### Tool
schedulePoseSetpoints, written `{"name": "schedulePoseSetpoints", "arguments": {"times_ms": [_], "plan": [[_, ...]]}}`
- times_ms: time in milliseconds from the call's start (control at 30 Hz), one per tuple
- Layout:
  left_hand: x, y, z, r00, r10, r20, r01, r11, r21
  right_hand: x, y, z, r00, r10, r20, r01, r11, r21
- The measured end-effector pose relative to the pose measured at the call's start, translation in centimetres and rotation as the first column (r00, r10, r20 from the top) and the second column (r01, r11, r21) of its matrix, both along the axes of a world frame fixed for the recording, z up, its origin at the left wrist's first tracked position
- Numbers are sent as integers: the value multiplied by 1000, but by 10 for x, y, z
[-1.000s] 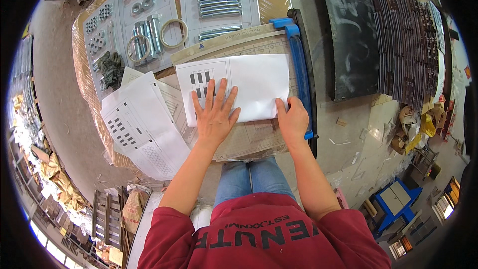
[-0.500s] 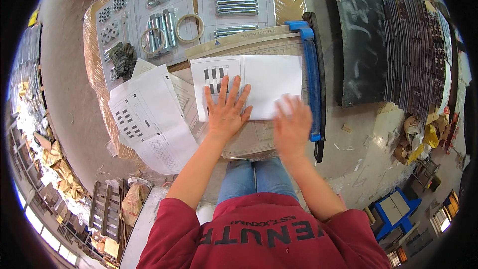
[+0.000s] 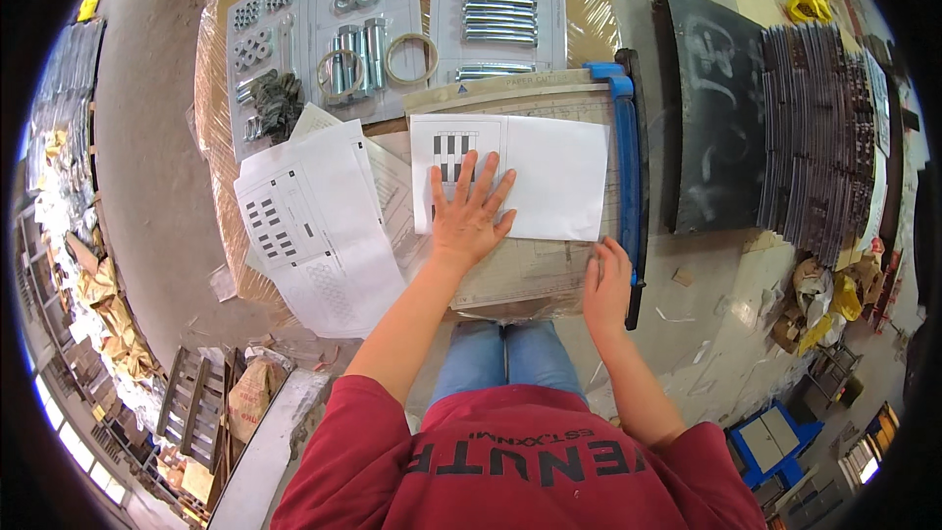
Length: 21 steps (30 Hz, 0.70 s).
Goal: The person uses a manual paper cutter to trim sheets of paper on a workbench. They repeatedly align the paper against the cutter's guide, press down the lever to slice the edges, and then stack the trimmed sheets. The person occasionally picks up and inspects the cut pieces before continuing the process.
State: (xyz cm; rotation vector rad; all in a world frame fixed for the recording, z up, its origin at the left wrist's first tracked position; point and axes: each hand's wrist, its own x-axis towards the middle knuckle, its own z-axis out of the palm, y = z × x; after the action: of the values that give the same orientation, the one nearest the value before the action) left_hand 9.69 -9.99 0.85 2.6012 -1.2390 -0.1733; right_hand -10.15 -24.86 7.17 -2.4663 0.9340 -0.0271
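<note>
While the white sheet [image 3: 535,177] lies at frame centre on the paper cutter [image 3: 549,265], the left hand [image 3: 469,211] presses it flat, fingers spread open; the right hand [image 3: 608,285], fingers loosely curled and empty, rests beside the blue blade arm [image 3: 628,167]. The trimming step looks to be in hand; next comes gripping that arm.

Clearly a workshop or small factory floor: bare concrete floor [image 3: 147,137], bolts and washers [image 3: 343,39] laid out in sorted rows on grey sheets, stack of dark metal plates [image 3: 814,137], paper cutter board [image 3: 549,265] on a wrapped pallet, scrap and crates around.
</note>
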Motion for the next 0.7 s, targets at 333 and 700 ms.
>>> {"name": "schedulePoseSetpoints", "arguments": {"times_ms": [333, 700], "plan": [[3, 7, 9, 996, 58, -71, -67, 987, -143, 47, -14, 0, 745, -655, -124, 429, 329, 841], [11, 50, 185, 965, 97, -243, -167, 943, -288, 62, -46, 152, 666, -745, 45, 123, 169, 978]]}}
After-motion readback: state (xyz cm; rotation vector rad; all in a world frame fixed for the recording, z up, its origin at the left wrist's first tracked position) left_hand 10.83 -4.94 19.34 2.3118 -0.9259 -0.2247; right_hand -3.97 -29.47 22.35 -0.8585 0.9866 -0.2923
